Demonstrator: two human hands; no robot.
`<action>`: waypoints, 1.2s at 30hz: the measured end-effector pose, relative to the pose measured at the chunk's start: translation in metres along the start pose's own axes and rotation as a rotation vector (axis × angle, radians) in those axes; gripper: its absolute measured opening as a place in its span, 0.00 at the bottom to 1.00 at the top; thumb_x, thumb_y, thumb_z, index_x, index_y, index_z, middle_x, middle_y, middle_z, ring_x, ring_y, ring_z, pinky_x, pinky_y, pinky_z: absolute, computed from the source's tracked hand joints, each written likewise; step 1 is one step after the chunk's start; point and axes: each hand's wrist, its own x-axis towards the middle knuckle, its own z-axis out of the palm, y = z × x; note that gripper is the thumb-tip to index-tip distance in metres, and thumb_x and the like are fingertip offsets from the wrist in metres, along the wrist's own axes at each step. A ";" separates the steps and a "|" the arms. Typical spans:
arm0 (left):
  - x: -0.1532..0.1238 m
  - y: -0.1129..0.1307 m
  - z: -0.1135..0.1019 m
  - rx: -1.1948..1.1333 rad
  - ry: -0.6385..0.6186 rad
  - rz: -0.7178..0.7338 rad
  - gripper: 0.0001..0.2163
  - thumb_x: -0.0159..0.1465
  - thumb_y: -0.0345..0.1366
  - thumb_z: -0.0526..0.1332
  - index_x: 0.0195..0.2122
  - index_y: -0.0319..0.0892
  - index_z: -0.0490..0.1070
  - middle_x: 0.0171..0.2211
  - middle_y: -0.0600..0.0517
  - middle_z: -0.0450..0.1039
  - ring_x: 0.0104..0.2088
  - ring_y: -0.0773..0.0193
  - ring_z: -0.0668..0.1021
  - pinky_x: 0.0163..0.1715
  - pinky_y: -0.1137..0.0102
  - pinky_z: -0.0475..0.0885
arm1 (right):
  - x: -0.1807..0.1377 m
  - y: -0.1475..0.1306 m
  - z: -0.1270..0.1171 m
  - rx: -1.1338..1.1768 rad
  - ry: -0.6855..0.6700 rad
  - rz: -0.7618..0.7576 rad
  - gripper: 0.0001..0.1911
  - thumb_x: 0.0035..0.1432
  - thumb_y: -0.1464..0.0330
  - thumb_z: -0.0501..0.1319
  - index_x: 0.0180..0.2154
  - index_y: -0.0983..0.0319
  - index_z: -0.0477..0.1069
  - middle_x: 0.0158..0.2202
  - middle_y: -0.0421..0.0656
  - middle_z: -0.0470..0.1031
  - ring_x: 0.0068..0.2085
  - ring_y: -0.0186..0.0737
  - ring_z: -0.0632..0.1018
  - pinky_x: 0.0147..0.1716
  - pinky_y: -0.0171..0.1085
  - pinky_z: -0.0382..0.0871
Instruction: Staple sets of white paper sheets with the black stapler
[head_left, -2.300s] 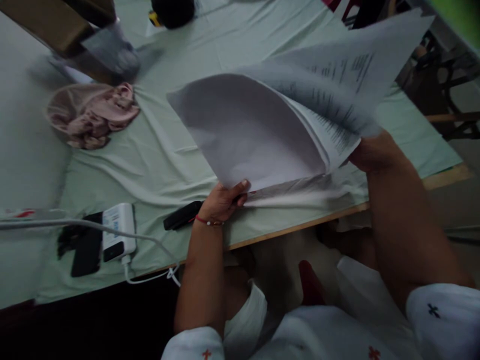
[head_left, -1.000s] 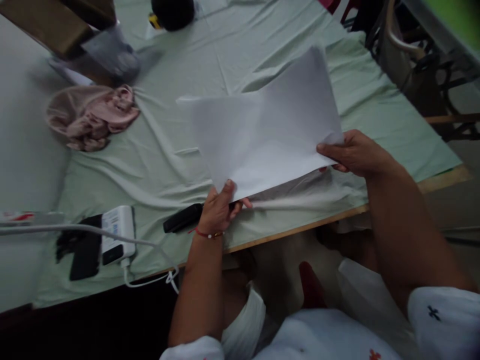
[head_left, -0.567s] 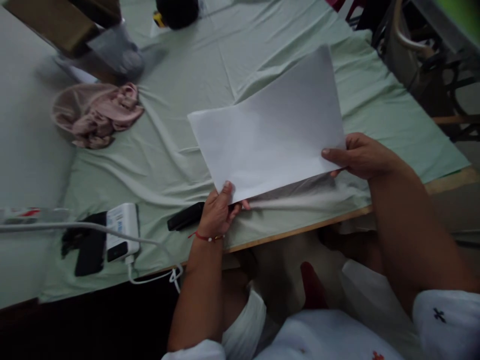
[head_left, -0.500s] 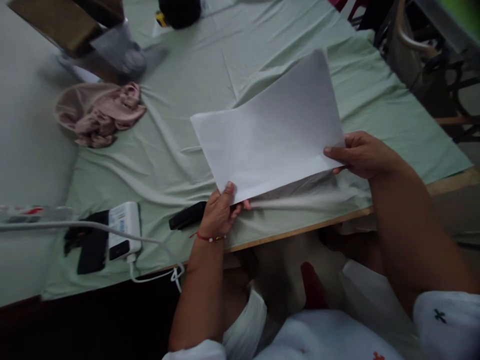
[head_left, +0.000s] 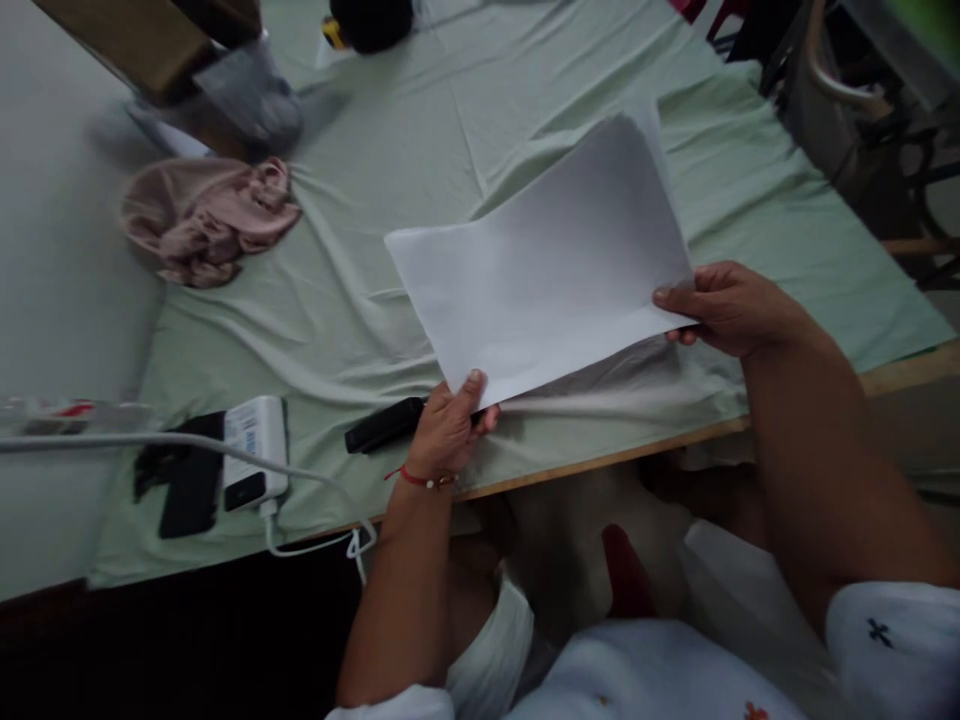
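Whereas 2.3 seconds ago the sheets were spread apart with lines of print showing, the stack of paper (head_left: 547,270) now sits closed in the centre of the frame, a blank side facing up. Against half a second ago, its upper right corner has loosened, so that several edges show there.

Both hands hold it: the fingers of the left hand (head_left: 448,425) pinch the lower left corner, thumb on top, and those of the right hand (head_left: 724,305) grip the lower right corner in the same way. The paper is tilted and slightly bowed over the near edge of the surface (head_left: 360,300).

That surface wears a creased pale green cloth, with a wooden edge (head_left: 600,460) bare along the front. Just beside the left hand is a black oblong object (head_left: 384,426). Towards the lower left, a white device (head_left: 255,455) with a cable (head_left: 300,474) plugged in lies next to a dark flat object (head_left: 189,490). A crumpled pink cloth (head_left: 217,220) is at left, below a brown box (head_left: 142,45) and a grey plastic bag (head_left: 251,95). A pale wall (head_left: 52,250) borders the left side; a curved metal frame (head_left: 840,85) stands at upper right.
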 end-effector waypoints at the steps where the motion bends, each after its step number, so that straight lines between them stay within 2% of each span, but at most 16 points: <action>1: 0.000 0.000 -0.001 0.000 -0.002 -0.016 0.24 0.57 0.55 0.79 0.28 0.42 0.71 0.14 0.58 0.66 0.13 0.75 0.65 0.11 0.81 0.52 | 0.000 -0.001 0.001 -0.008 0.018 0.014 0.07 0.61 0.72 0.73 0.30 0.62 0.80 0.29 0.42 0.80 0.23 0.30 0.76 0.15 0.26 0.68; 4: -0.001 0.002 -0.005 -0.021 -0.036 -0.054 0.24 0.56 0.54 0.79 0.28 0.42 0.70 0.15 0.58 0.67 0.13 0.77 0.62 0.12 0.81 0.51 | 0.003 -0.001 0.003 -0.004 0.107 0.024 0.08 0.63 0.75 0.70 0.30 0.62 0.79 0.30 0.42 0.80 0.24 0.29 0.75 0.15 0.26 0.66; 7: -0.002 0.000 -0.005 -0.046 -0.074 -0.038 0.23 0.55 0.52 0.79 0.31 0.41 0.71 0.17 0.58 0.69 0.14 0.79 0.59 0.13 0.81 0.52 | 0.005 -0.003 0.000 0.021 0.185 -0.006 0.11 0.63 0.76 0.70 0.28 0.63 0.77 0.28 0.41 0.77 0.21 0.25 0.70 0.15 0.25 0.63; 9: -0.005 -0.007 0.002 -0.040 -0.008 0.018 0.21 0.56 0.51 0.78 0.34 0.41 0.72 0.19 0.59 0.70 0.15 0.78 0.60 0.15 0.80 0.53 | 0.005 -0.005 -0.002 0.036 0.237 -0.021 0.13 0.63 0.77 0.71 0.27 0.63 0.74 0.26 0.39 0.74 0.20 0.23 0.67 0.15 0.24 0.62; 13: -0.025 -0.031 0.028 0.140 0.296 0.302 0.13 0.69 0.46 0.68 0.42 0.42 0.74 0.21 0.59 0.72 0.21 0.71 0.71 0.22 0.79 0.65 | 0.001 -0.011 -0.001 0.083 0.319 -0.020 0.15 0.67 0.80 0.67 0.28 0.63 0.71 0.26 0.38 0.71 0.21 0.22 0.69 0.18 0.22 0.62; 15: -0.040 -0.043 0.040 0.320 0.319 0.487 0.08 0.74 0.41 0.63 0.48 0.42 0.75 0.25 0.57 0.76 0.25 0.70 0.77 0.27 0.77 0.70 | 0.001 -0.012 0.003 0.106 0.325 -0.017 0.15 0.68 0.81 0.65 0.28 0.64 0.72 0.26 0.38 0.71 0.21 0.22 0.69 0.18 0.22 0.61; 18: -0.055 -0.055 0.045 0.550 0.250 0.790 0.06 0.75 0.34 0.61 0.50 0.43 0.77 0.30 0.55 0.81 0.28 0.70 0.82 0.32 0.75 0.74 | 0.003 -0.008 0.012 0.109 0.266 -0.006 0.15 0.66 0.80 0.68 0.27 0.64 0.72 0.26 0.38 0.71 0.20 0.22 0.67 0.16 0.23 0.61; 21: -0.055 -0.057 0.035 0.662 0.323 0.951 0.07 0.74 0.32 0.63 0.49 0.44 0.78 0.33 0.54 0.84 0.30 0.69 0.84 0.33 0.75 0.75 | 0.007 -0.003 0.022 0.083 0.176 0.013 0.15 0.65 0.79 0.69 0.27 0.64 0.73 0.25 0.37 0.71 0.18 0.22 0.66 0.15 0.23 0.62; 26: -0.034 -0.040 0.005 0.567 0.671 0.945 0.07 0.74 0.37 0.62 0.50 0.43 0.75 0.31 0.55 0.80 0.28 0.68 0.81 0.31 0.72 0.73 | 0.007 0.002 0.033 0.068 0.094 0.037 0.13 0.63 0.79 0.70 0.27 0.64 0.75 0.23 0.37 0.71 0.18 0.24 0.68 0.13 0.23 0.61; 29: -0.021 -0.023 -0.015 0.495 0.860 1.036 0.07 0.74 0.38 0.58 0.47 0.43 0.71 0.33 0.55 0.76 0.30 0.65 0.80 0.36 0.67 0.75 | 0.005 0.004 0.039 0.073 0.061 0.043 0.12 0.61 0.79 0.72 0.27 0.63 0.76 0.23 0.38 0.72 0.18 0.24 0.68 0.13 0.23 0.63; 31: -0.015 -0.014 -0.028 0.489 0.935 1.089 0.07 0.73 0.39 0.57 0.46 0.43 0.70 0.36 0.53 0.75 0.34 0.62 0.80 0.43 0.62 0.76 | 0.006 0.005 0.042 0.074 0.044 0.046 0.12 0.59 0.78 0.73 0.27 0.63 0.77 0.24 0.38 0.73 0.18 0.24 0.69 0.13 0.24 0.64; 33: -0.011 -0.009 -0.042 0.597 0.966 1.053 0.10 0.75 0.40 0.55 0.46 0.43 0.73 0.39 0.48 0.79 0.42 0.57 0.81 0.50 0.57 0.75 | 0.007 0.008 0.045 0.063 0.027 0.054 0.11 0.59 0.78 0.74 0.27 0.62 0.77 0.24 0.38 0.74 0.18 0.24 0.69 0.14 0.24 0.66; 36: -0.007 -0.007 -0.060 0.804 0.989 0.906 0.17 0.78 0.43 0.49 0.47 0.43 0.77 0.45 0.42 0.84 0.52 0.50 0.80 0.57 0.53 0.74 | 0.009 0.010 0.050 0.039 0.013 0.075 0.11 0.60 0.78 0.73 0.28 0.62 0.77 0.24 0.38 0.75 0.17 0.24 0.69 0.14 0.24 0.68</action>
